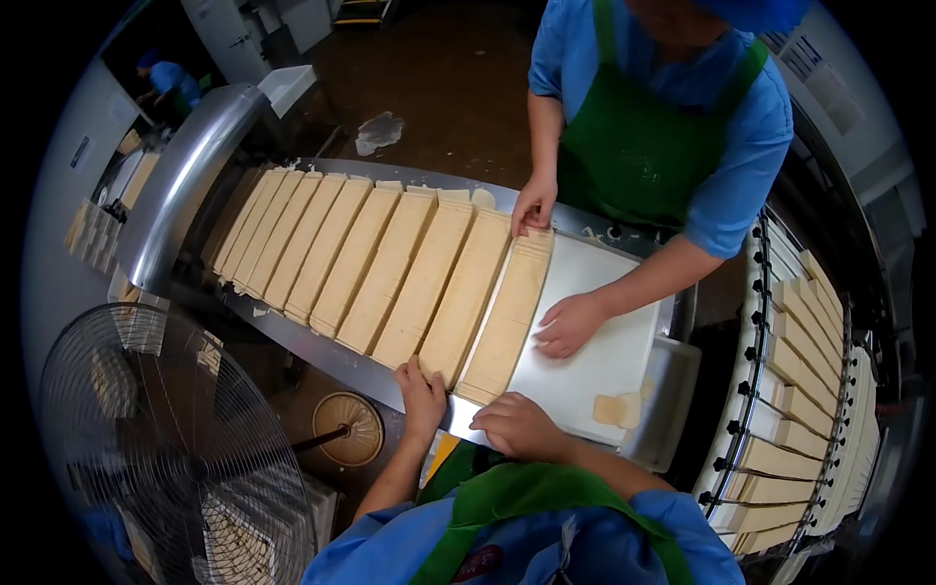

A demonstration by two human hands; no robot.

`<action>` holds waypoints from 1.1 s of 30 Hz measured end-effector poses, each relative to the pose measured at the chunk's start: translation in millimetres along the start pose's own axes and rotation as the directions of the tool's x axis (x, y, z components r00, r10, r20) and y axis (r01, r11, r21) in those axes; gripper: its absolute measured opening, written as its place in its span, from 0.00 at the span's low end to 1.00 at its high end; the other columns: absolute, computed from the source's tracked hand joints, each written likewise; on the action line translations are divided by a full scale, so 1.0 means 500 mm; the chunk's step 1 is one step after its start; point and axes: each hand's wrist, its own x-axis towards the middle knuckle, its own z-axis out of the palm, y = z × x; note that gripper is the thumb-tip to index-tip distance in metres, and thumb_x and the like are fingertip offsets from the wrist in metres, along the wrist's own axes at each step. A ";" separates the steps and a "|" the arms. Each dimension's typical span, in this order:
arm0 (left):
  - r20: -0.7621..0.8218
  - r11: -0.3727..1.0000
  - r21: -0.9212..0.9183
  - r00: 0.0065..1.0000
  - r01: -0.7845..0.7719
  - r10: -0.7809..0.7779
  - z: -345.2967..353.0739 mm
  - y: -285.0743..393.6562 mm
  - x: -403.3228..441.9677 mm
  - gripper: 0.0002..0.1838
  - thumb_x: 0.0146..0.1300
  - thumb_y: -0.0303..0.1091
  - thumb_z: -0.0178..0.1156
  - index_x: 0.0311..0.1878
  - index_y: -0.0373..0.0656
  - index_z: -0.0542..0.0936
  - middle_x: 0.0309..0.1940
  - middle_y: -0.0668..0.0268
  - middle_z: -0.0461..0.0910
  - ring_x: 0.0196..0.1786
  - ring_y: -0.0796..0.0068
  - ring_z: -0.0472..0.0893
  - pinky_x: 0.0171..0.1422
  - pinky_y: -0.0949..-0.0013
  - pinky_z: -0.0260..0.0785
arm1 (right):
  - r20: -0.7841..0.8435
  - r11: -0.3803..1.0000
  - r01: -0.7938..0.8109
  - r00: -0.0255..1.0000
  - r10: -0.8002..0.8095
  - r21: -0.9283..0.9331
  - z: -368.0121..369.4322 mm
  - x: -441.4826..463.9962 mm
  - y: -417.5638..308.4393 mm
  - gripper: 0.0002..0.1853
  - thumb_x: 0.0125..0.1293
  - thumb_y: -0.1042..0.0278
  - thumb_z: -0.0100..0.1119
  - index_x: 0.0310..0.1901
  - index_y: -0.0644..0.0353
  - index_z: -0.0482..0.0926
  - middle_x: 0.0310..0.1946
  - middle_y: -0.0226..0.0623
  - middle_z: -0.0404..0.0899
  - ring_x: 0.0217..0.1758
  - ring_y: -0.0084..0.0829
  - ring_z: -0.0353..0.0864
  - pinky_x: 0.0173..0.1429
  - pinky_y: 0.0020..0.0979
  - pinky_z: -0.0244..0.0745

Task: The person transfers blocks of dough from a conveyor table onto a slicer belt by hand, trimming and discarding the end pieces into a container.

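Long pale stacks of flat sheets point(400, 268) lie side by side across a belt. My left hand point(423, 398) touches the near end of one stack, its fingertips at the edge. My right hand point(517, 426) rests at the belt's near edge, by the near end of the rightmost stack point(509, 317), fingers bent; whether it holds anything is hidden. A co-worker across the belt has one hand on that stack's far end and the other over the white surface point(585, 380).
A metal hood point(185, 180) covers the belt's left end. A large fan point(185, 458) stands at the lower left. Sheet scraps point(616, 409) lie on the right of the white surface, beside a plastic tray point(673, 405). Another conveyor point(795, 390) with stacks runs at the right.
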 end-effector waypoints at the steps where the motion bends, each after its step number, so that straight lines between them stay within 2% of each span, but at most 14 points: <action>1: 0.004 1.000 -0.001 1.000 -0.003 0.003 -0.002 0.003 0.002 0.30 0.63 0.33 0.56 0.64 0.26 0.60 0.56 0.38 0.59 0.57 0.39 0.65 0.65 0.54 0.60 | -0.020 1.000 0.000 1.000 0.000 -0.012 -0.002 0.011 -0.002 0.10 0.56 0.74 0.58 0.41 0.55 0.81 0.39 0.32 0.81 0.45 0.35 0.77 0.52 0.36 0.69; 7: 0.071 0.996 0.086 0.997 -0.017 0.011 -0.021 0.041 0.010 0.33 0.60 0.34 0.59 0.64 0.26 0.60 0.54 0.37 0.62 0.56 0.37 0.67 0.62 0.52 0.62 | -0.087 1.000 0.007 0.996 -0.006 0.018 -0.012 0.077 -0.006 0.11 0.55 0.73 0.59 0.41 0.56 0.81 0.40 0.34 0.80 0.46 0.38 0.77 0.53 0.39 0.68; 11: 0.141 0.991 0.130 0.990 -0.004 -0.014 -0.031 0.058 0.018 0.36 0.58 0.36 0.63 0.63 0.26 0.59 0.53 0.39 0.63 0.54 0.38 0.69 0.60 0.53 0.65 | -0.014 1.000 0.001 1.000 -0.001 -0.027 -0.012 0.150 0.021 0.12 0.55 0.77 0.57 0.42 0.58 0.80 0.41 0.35 0.80 0.47 0.38 0.77 0.54 0.38 0.69; 13: 0.196 0.984 0.178 0.980 -0.004 -0.031 -0.029 0.061 0.024 0.39 0.56 0.39 0.65 0.63 0.26 0.57 0.53 0.40 0.63 0.54 0.40 0.70 0.57 0.52 0.67 | -0.129 0.993 -0.065 0.990 0.052 -0.098 -0.009 0.192 0.042 0.12 0.56 0.70 0.58 0.43 0.59 0.80 0.43 0.39 0.78 0.52 0.42 0.74 0.59 0.40 0.65; 14: 0.197 0.984 0.176 0.980 -0.003 -0.032 -0.028 0.065 0.024 0.39 0.56 0.39 0.65 0.63 0.26 0.57 0.53 0.40 0.63 0.54 0.40 0.70 0.57 0.52 0.67 | -0.127 0.993 -0.067 0.990 0.054 -0.098 -0.005 0.212 0.062 0.12 0.56 0.70 0.58 0.43 0.59 0.80 0.43 0.39 0.78 0.52 0.42 0.74 0.59 0.40 0.65; 16: 0.207 0.967 0.254 0.975 0.021 -0.076 -0.028 0.080 0.022 0.41 0.55 0.44 0.67 0.62 0.27 0.57 0.52 0.42 0.64 0.54 0.41 0.70 0.55 0.52 0.69 | -0.259 0.911 -0.214 0.958 0.125 -0.353 0.003 0.252 0.119 0.18 0.56 0.64 0.59 0.47 0.62 0.79 0.50 0.43 0.75 0.58 0.43 0.69 0.64 0.43 0.59; 18: 0.226 0.954 0.298 0.969 0.031 -0.102 -0.028 0.089 0.024 0.42 0.54 0.46 0.67 0.61 0.27 0.57 0.52 0.43 0.64 0.53 0.43 0.71 0.54 0.53 0.70 | -0.257 0.730 -0.401 0.916 0.308 -0.553 -0.001 0.289 0.172 0.27 0.56 0.56 0.61 0.55 0.64 0.74 0.60 0.46 0.68 0.66 0.43 0.61 0.68 0.47 0.52; 21: 0.261 0.932 0.360 0.956 0.032 -0.133 -0.026 0.091 0.030 0.43 0.54 0.49 0.66 0.61 0.27 0.57 0.51 0.45 0.65 0.51 0.45 0.72 0.52 0.54 0.72 | -0.280 0.479 -0.583 0.778 0.563 -0.656 -0.014 0.336 0.262 0.39 0.62 0.43 0.54 0.67 0.64 0.62 0.71 0.46 0.55 0.74 0.41 0.50 0.74 0.50 0.39; 24: 0.267 0.918 0.397 0.956 0.003 -0.119 -0.019 0.087 0.030 0.44 0.54 0.51 0.66 0.61 0.26 0.57 0.49 0.46 0.66 0.49 0.48 0.72 0.49 0.56 0.73 | -0.312 0.337 -0.630 0.694 0.649 -0.700 -0.050 0.370 0.328 0.40 0.67 0.39 0.44 0.70 0.63 0.57 0.73 0.49 0.49 0.77 0.43 0.42 0.75 0.49 0.33; 28: 0.252 0.894 0.445 0.965 -0.051 -0.071 -0.016 0.087 0.030 0.46 0.54 0.55 0.65 0.61 0.25 0.58 0.48 0.48 0.66 0.47 0.51 0.73 0.45 0.58 0.75 | -0.381 0.301 -0.687 0.653 0.654 -0.661 -0.064 0.404 0.379 0.40 0.68 0.37 0.39 0.72 0.60 0.56 0.73 0.52 0.48 0.77 0.45 0.41 0.75 0.47 0.32; 30: 0.262 0.902 0.430 0.960 -0.027 -0.097 -0.017 0.092 0.030 0.43 0.54 0.53 0.66 0.58 0.27 0.59 0.48 0.45 0.66 0.48 0.45 0.74 0.46 0.54 0.74 | -0.402 0.228 -0.730 0.577 0.711 -0.644 -0.062 0.416 0.382 0.39 0.68 0.36 0.38 0.72 0.56 0.55 0.73 0.56 0.49 0.77 0.49 0.42 0.73 0.47 0.37; 31: 0.277 0.898 0.439 0.956 -0.034 -0.099 -0.017 0.093 0.031 0.44 0.54 0.53 0.66 0.59 0.27 0.59 0.48 0.46 0.66 0.48 0.46 0.74 0.46 0.55 0.74 | -0.406 0.227 -0.736 0.572 0.713 -0.638 -0.063 0.417 0.383 0.39 0.68 0.36 0.38 0.72 0.56 0.55 0.73 0.56 0.49 0.77 0.49 0.42 0.73 0.47 0.37; 33: 0.270 0.885 0.462 0.960 -0.061 -0.075 -0.015 0.090 0.031 0.46 0.53 0.55 0.66 0.60 0.25 0.59 0.47 0.47 0.66 0.47 0.48 0.74 0.45 0.57 0.75 | -0.366 0.242 -0.755 0.538 0.759 -0.609 -0.068 0.413 0.379 0.38 0.67 0.37 0.39 0.71 0.53 0.57 0.70 0.55 0.54 0.71 0.50 0.54 0.70 0.45 0.46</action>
